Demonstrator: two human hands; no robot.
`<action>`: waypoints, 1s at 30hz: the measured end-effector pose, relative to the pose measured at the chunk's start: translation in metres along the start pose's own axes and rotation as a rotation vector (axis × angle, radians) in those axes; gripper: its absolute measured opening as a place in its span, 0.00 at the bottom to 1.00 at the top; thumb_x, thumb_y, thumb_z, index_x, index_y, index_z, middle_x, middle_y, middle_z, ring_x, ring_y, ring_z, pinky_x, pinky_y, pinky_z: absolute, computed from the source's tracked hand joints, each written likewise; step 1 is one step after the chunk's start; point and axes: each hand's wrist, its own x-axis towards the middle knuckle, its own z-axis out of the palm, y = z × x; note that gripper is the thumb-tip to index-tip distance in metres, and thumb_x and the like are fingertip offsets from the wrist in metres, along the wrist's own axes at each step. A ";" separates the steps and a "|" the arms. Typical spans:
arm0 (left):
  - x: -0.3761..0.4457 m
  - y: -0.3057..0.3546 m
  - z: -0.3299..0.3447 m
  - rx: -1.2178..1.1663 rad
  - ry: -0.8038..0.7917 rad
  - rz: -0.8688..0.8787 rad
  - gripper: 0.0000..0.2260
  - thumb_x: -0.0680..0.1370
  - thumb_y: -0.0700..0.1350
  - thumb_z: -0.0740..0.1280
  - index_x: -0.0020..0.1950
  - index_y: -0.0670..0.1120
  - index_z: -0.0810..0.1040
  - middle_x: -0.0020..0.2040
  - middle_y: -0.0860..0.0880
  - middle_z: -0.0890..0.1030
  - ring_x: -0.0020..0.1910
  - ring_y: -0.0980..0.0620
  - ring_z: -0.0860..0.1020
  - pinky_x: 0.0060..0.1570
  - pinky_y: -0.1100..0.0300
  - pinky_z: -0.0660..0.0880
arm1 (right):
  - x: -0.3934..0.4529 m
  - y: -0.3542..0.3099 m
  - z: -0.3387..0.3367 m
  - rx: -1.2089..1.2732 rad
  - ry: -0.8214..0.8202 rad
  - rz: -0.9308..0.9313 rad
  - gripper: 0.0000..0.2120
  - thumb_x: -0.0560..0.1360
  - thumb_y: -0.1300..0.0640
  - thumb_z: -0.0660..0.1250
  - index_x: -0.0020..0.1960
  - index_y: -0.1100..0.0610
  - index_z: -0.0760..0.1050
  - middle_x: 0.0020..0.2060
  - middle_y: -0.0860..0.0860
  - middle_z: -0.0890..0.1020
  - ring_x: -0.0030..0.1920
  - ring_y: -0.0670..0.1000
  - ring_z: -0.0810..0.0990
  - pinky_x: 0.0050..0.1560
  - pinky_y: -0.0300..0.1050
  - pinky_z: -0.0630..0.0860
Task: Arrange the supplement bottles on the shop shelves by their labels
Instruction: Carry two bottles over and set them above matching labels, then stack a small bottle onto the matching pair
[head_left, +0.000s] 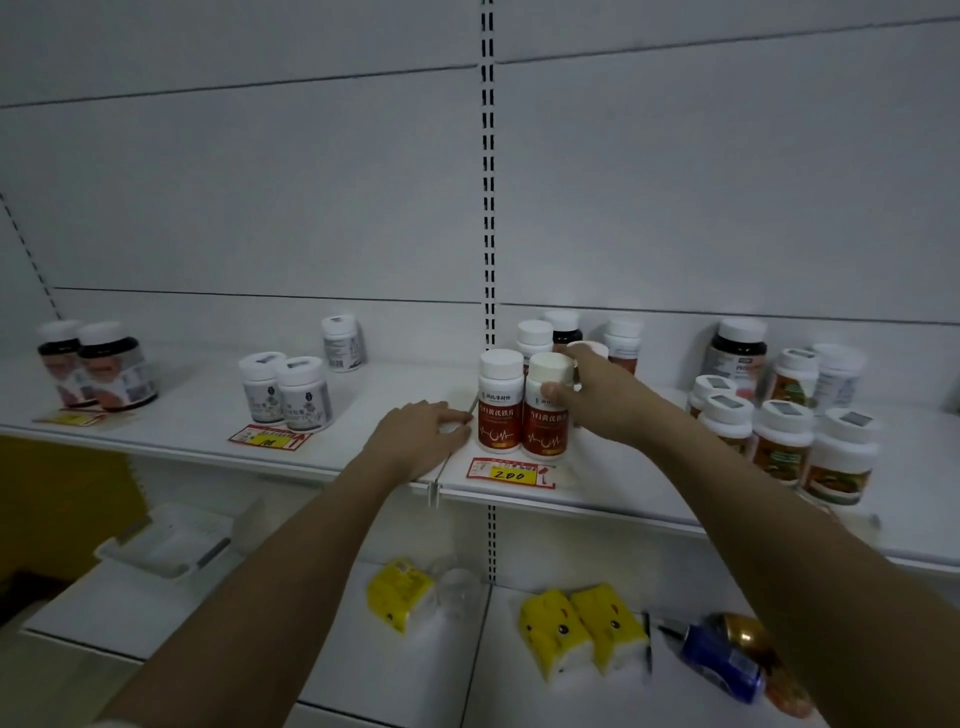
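Head view, looking down at a white shop shelf (208, 415) stocked with small groups of supplement bottles.

Step in hand, as judged: setting a red-labelled bottle into its group, above the red and yellow price tag (511, 473) marked 200.

Right hand (587, 397) curled round the right red bottle (545, 410) just under its white cap, thumb in front, fingers wrapped behind. Bottle upright, base on or just above the shelf; cannot tell which.

Left hand (421, 434) flat on the shelf, palm down, fingers straight, holding nothing, fingertips just beside the left red bottle (500, 402).

Both red bottles alike: white caps, white upper band with dark print, deep red label with a white heartbeat line. Standing side by side, touching or nearly so, labels facing out. More white-capped bottles close behind them.

Next move, probably: letting go once the label faces forward and lines up with its twin, without knocking the bottles behind.

Elsewhere on the shelf: two dark jars (98, 366) far left, three grey-labelled bottles (291, 392) left of centre, orange-labelled bottles (784, 436) at right. Lower shelf: yellow packs (576, 631).
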 end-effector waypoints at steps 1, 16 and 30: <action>-0.002 0.001 0.000 -0.008 0.021 -0.013 0.18 0.81 0.58 0.56 0.70 0.58 0.74 0.70 0.52 0.74 0.66 0.49 0.73 0.63 0.55 0.67 | -0.001 -0.001 -0.004 -0.020 -0.028 -0.011 0.31 0.79 0.51 0.64 0.78 0.54 0.55 0.73 0.55 0.68 0.66 0.58 0.74 0.62 0.53 0.75; -0.048 -0.059 -0.125 -0.017 0.609 -0.012 0.14 0.80 0.51 0.61 0.62 0.51 0.80 0.59 0.50 0.83 0.59 0.48 0.77 0.59 0.55 0.70 | 0.008 -0.141 0.001 -0.053 0.088 -0.293 0.12 0.79 0.49 0.63 0.58 0.54 0.77 0.50 0.53 0.82 0.49 0.53 0.81 0.49 0.50 0.79; -0.034 -0.233 -0.210 -0.193 0.368 -0.067 0.13 0.78 0.51 0.64 0.61 0.54 0.79 0.59 0.52 0.81 0.56 0.50 0.78 0.56 0.55 0.74 | 0.095 -0.251 0.120 -0.148 0.072 -0.034 0.13 0.80 0.53 0.63 0.57 0.61 0.77 0.50 0.59 0.82 0.50 0.59 0.82 0.43 0.48 0.80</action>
